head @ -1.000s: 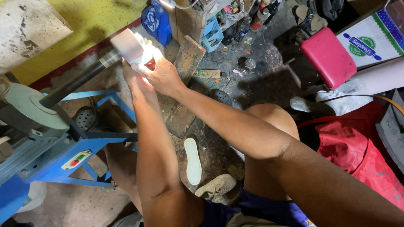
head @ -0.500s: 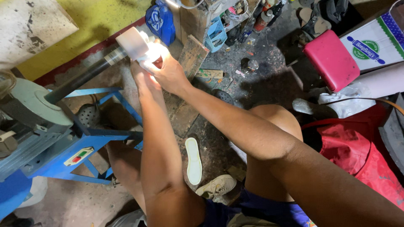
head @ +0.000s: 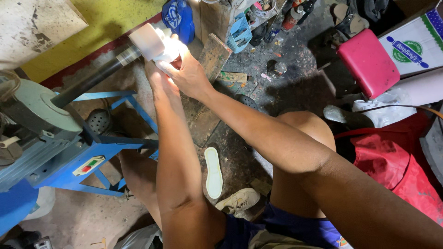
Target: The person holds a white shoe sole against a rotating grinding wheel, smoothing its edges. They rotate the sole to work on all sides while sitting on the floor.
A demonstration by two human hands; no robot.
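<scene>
White and overexposed, the shoe sole [head: 171,50] sits clamped between my hands, right hand [head: 190,76] gripping from the near side, left hand [head: 159,76] beneath, its far end pressed against the pale drum [head: 146,42] just beyond my fingertips.

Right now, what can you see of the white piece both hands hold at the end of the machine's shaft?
The white piece is small, pale and overexposed, so its shape and material are hard to tell. It sits at the end of the dark shaft, against a whitish drum. The left hand grips it from below, the right hand from the side, fingers partly covering it.
</scene>
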